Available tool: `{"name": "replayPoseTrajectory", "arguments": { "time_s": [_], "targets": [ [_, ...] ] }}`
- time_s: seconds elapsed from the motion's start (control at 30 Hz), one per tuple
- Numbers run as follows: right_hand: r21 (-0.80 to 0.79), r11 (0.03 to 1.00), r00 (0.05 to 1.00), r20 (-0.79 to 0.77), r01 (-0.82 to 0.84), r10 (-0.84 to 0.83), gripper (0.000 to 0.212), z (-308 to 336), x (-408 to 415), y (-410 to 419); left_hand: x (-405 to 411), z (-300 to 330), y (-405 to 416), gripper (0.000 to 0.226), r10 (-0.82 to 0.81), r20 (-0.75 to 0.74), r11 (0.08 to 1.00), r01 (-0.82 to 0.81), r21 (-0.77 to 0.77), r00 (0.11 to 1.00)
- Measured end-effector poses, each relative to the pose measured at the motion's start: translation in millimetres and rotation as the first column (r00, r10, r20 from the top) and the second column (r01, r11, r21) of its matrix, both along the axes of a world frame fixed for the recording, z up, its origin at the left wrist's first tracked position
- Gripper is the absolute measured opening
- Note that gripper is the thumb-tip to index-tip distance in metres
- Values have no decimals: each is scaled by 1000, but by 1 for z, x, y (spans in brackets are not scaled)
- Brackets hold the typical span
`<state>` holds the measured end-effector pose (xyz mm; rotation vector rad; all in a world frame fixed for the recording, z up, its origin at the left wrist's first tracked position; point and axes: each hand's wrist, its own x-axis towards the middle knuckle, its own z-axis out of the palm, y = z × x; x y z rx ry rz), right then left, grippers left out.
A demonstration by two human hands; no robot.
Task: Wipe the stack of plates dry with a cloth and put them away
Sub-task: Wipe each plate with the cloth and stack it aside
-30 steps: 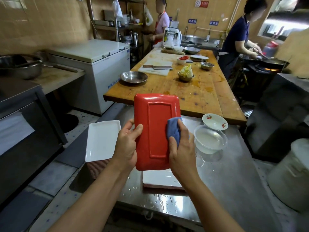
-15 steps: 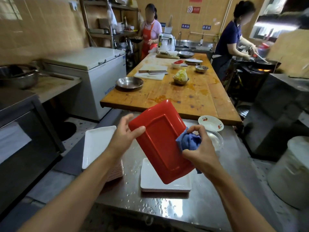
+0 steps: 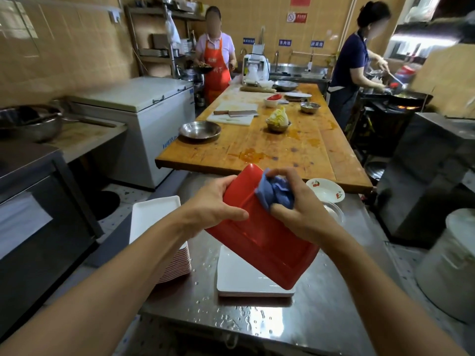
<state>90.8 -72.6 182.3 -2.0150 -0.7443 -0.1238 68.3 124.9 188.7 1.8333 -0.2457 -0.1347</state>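
Wet steel counter (image 3: 308, 319): low white plate stack (image 3: 241, 278) near its front edge, taller stack (image 3: 154, 219) overhanging the left edge. Red plate (image 3: 259, 242) held tilted above, gripped by left hand (image 3: 213, 206) at its left rim; blue cloth (image 3: 276, 192) pinched against it by right hand (image 3: 303, 214). Wooden table (image 3: 295, 150) beyond.

1 head-worn view, forward and down (close over the counter (image 3: 321, 322))
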Motion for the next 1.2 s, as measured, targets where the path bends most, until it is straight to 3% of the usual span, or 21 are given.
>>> {"name": "replayPoseTrajectory", "arguments": {
  "time_s": [0.17,0.37,0.53,0.63,0.87,1.1,1.2],
  "targets": [
    [-111,994,987,160,20,-2,52,13,6,34,-1,-8,-2,41,71,41,997,-69,-46,997],
    [-165,976,980,158,144,-118,47,-23,6,7,-6,-21,24,49,151,-63,956,-162,-243,987],
    [-97,971,975,72,217,-211,48,-37,5,-17,-11,-34,31,61,173,-146,914,-214,-344,974],
    [-61,968,969,60,243,-239,48,-38,8,-20,-8,-40,26,48,223,-216,852,-297,-430,951],
    [-148,957,964,129,251,-233,57,-63,-9,-29,10,-54,17,14,292,-482,642,-542,-542,826],
    [-207,872,864,358,443,-354,57,-81,-21,-14,11,-63,-6,35,181,-621,552,-601,-578,763],
    [-231,889,878,380,394,-291,59,-88,-27,9,10,-63,-15,33,185,-595,523,-591,-614,782]
  ]
}}
